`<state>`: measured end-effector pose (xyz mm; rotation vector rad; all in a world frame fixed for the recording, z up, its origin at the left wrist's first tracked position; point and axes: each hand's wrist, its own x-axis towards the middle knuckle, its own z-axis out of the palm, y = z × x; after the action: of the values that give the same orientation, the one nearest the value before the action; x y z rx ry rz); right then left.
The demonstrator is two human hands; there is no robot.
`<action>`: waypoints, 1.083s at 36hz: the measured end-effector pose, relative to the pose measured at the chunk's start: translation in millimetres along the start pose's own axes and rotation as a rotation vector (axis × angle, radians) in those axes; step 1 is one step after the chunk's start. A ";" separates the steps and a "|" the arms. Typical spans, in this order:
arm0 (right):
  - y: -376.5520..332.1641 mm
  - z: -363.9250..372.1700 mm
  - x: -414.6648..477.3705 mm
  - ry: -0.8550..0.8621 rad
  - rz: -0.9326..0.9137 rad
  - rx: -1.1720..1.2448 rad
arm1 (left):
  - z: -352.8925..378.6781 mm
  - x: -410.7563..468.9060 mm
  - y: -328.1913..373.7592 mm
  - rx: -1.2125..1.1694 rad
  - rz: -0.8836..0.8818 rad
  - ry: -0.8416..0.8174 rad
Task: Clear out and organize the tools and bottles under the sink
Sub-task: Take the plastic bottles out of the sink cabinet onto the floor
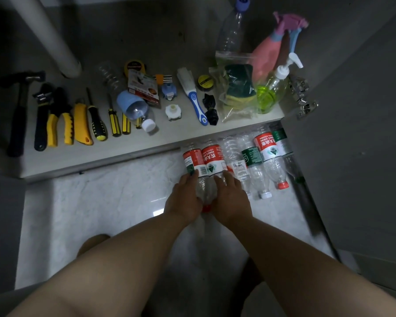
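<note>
Two red-label bottles (213, 160) flat, caps toward person | left hand (183, 197), right hand (232, 200) cupped round them

A home: under-sink cabinet (124, 154) with drain pipe (48, 35), door hinge (303, 97), scouring sponges (238, 85), glossy tiled floor (89, 202)

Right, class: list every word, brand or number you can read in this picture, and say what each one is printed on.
"NONGFU SPRING": red-label bottle on the floor.
"农夫山泉": the same label.
"NONGFU SPRING" and "农夫山泉": right red-label bottle.
Too blurred or small to read: leftmost bottle, green-label bottle, tape measure, card packet, black tape roll.
</note>
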<state>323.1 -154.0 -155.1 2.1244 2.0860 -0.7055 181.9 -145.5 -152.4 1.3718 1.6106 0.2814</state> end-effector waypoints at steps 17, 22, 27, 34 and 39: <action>-83.5 -92.2 17.7 -0.031 -0.217 0.225 | -165.7 -25.8 52.5 0.437 -0.009 -0.226; -116.8 -112.8 43.6 -0.092 -0.216 0.227 | -231.2 -16.2 51.4 0.438 -0.050 -0.094; -148.2 -115.0 80.0 -0.158 -0.098 0.262 | -261.5 7.0 35.1 0.297 -0.026 0.084; -184.5 -96.4 115.7 -0.110 0.073 0.393 | -253.0 26.1 8.3 -0.047 -0.054 0.300; -203.9 -85.7 124.5 -0.124 0.221 0.642 | -250.2 31.5 1.0 -0.129 -0.117 0.288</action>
<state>145.0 7.1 -73.2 2.4595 1.6649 -1.5908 -6.5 -20.5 -40.8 1.1731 1.8668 0.5230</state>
